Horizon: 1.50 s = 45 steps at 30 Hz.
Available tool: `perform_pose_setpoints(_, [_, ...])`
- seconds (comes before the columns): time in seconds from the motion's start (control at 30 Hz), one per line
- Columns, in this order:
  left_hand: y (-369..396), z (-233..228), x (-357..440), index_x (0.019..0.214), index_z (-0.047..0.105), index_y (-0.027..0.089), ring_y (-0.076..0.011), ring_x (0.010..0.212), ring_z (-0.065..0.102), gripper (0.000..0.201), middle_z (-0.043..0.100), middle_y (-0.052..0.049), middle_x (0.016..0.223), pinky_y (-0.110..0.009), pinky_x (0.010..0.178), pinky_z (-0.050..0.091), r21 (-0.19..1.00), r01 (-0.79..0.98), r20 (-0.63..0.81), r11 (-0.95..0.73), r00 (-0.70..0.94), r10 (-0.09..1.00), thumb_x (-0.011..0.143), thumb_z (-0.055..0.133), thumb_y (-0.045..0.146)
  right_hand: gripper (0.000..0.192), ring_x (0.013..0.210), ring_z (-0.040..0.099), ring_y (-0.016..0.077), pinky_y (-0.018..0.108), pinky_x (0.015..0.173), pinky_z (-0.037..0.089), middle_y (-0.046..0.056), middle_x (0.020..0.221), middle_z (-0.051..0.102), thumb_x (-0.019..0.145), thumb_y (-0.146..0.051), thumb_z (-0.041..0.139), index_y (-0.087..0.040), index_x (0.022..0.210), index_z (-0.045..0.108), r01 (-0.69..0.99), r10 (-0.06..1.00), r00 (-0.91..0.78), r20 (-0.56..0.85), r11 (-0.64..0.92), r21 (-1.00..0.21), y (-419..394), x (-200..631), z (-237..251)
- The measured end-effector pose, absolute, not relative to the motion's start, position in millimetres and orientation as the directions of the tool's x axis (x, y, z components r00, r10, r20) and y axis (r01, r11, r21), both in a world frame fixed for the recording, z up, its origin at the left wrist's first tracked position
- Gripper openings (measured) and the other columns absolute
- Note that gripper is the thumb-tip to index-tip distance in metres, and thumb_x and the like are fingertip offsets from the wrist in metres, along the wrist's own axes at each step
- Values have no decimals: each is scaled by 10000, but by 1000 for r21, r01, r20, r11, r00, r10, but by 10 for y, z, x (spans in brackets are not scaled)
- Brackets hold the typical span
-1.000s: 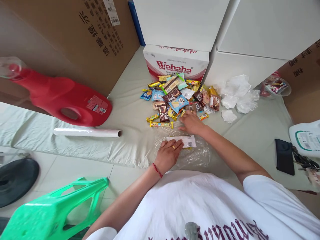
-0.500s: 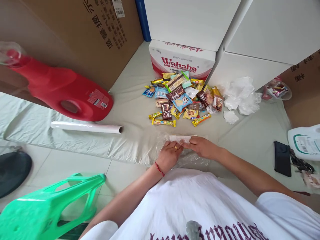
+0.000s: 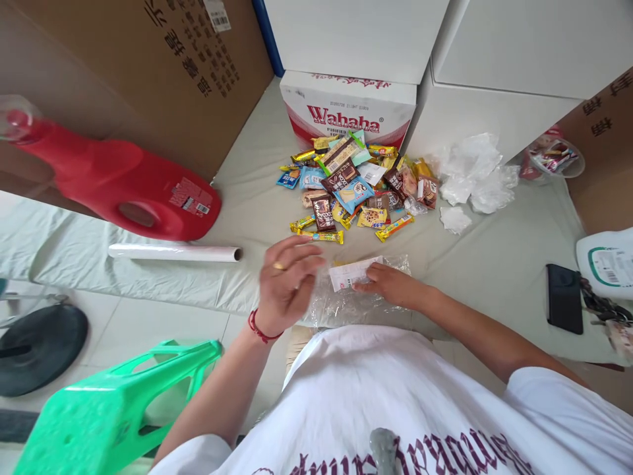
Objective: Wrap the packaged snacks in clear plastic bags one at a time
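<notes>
My left hand [image 3: 289,280] is raised left of the plastic, slightly blurred, its fingers apart and nothing in them. My right hand [image 3: 393,284] pinches the right end of a flat white packet [image 3: 347,274] with small print. Under the packet spreads a crumpled sheet of clear plastic film [image 3: 329,307], its near edge close to my shirt. Beyond the hands lies a heap of wrapped snacks [image 3: 353,191] in yellow, brown and blue wrappers. A thin yellow snack stick [image 3: 324,236] lies at the heap's near edge, a little above my left fingers.
A roll of cling film [image 3: 173,253] and a red jug [image 3: 143,191] lie at left. Behind the snacks stands a Wahaha box [image 3: 349,109]. Crumpled clear plastic [image 3: 475,171], a phone [image 3: 564,298] and a white bottle [image 3: 608,264] are at right. A green stool [image 3: 99,409] stands front left.
My left hand has lifted off the packet and moved left, its fingers spreading. My right hand stays on the packet, which now lies slightly tilted. The view has shifted a little.
</notes>
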<state>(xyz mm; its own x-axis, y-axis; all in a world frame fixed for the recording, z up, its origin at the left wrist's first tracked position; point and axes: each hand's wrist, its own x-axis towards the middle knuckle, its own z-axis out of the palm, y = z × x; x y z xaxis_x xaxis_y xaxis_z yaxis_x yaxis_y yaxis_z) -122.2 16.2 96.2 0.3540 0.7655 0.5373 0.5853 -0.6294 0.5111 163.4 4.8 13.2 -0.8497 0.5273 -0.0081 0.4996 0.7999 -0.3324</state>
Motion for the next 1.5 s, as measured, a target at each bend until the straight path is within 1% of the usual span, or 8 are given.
perform_pose_setpoints(0.13, [223,753,-1153,1159,707,237,-225,950,693,338,742,-95,1027,-357,844,531,305,512,52,-803,833,551,917,501,122,485,837,447,224,315,735,361,73,861,531,957,-28,445,-259,1292,710,499,538,-843,0,783,-370,96,1662,99])
perform_pose_setpoints(0.23, [112,385,-1409,1274,657,197,-220,845,707,442,748,-103,969,-307,719,514,244,592,-226,-768,805,549,878,502,78,403,804,451,201,293,720,361,50,832,514,995,-105,445,-257,1206,752,502,560,-828,-17,729,-466,162,1694,36])
perform_pose_setpoints(0.33, [-58,310,-1712,1178,690,192,-202,723,695,333,747,-74,875,-281,629,481,281,659,-307,-697,750,585,929,474,139,384,805,468,189,286,737,389,43,855,533,966,-111,481,-251,1182,765,500,574,-818,-32,683,-532,229,1700,9])
perform_pose_setpoints(0.43, [-168,546,-1695,1050,716,214,-169,641,656,304,709,-40,773,-261,605,468,418,671,-208,-613,727,655,987,419,192,430,823,488,190,281,739,399,44,868,545,928,-71,502,-266,1206,765,512,578,-814,-56,668,-540,279,1673,30])
perform_pose_setpoints(0.6, [-45,639,-1084,1263,680,237,-197,1014,643,388,683,-111,1093,-297,873,527,585,449,143,-676,763,631,1001,403,163,430,782,476,181,269,708,378,38,846,535,925,-44,517,-266,1185,780,535,570,-817,-86,693,-484,327,1619,101])
perform_pose_setpoints(0.9, [220,109,-893,1353,651,324,-211,958,599,464,647,-60,1050,-280,663,443,362,591,-75,-721,789,610,983,420,167,299,987,525,249,404,899,463,121,1090,622,1005,-292,538,-219,1226,726,510,656,-734,176,704,-495,-219,1890,382])
perform_pose_setpoints(1.23, [256,112,-880,1326,676,351,-191,860,609,434,651,-53,1024,-284,666,434,396,616,-80,-681,762,642,983,467,188,268,939,545,248,417,844,459,84,989,695,1041,-242,492,-274,1024,758,739,845,-521,120,517,-433,-824,1695,-245])
perform_pose_setpoints(1.5, [263,169,-869,1333,674,358,-206,880,610,453,660,-51,1018,-290,622,388,392,621,-105,-679,763,638,975,469,170,201,1036,553,246,427,928,481,99,1092,645,1040,-281,491,-245,1003,686,628,862,-432,267,499,-597,-595,1695,357])
